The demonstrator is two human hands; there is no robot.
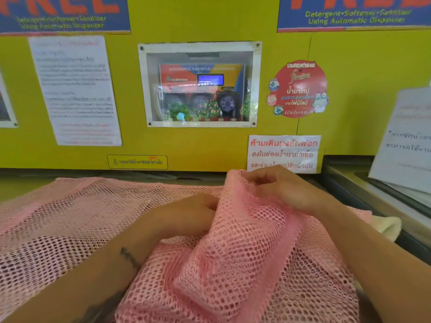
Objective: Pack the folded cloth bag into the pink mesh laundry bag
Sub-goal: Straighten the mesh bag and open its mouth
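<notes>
Yellow wall [210, 145] behind; pink mesh laundry bag [233, 264] bunched, holey.

Pink mesh laundry bag [245, 252]: open-weave net cloth, matt, rough; cream cloth [386, 226] soft, fuzzy; yellow panel [205, 145] smooth, semi-gloss; paper notices [74, 89] w/ glossy film

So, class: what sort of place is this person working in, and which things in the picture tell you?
Most likely a self-service laundromat. The blue banner offers free detergent and softener by automatic dispenser, an automatic chemical dispenser sits behind a window, and both hands handle a pink mesh laundry bag.
</notes>
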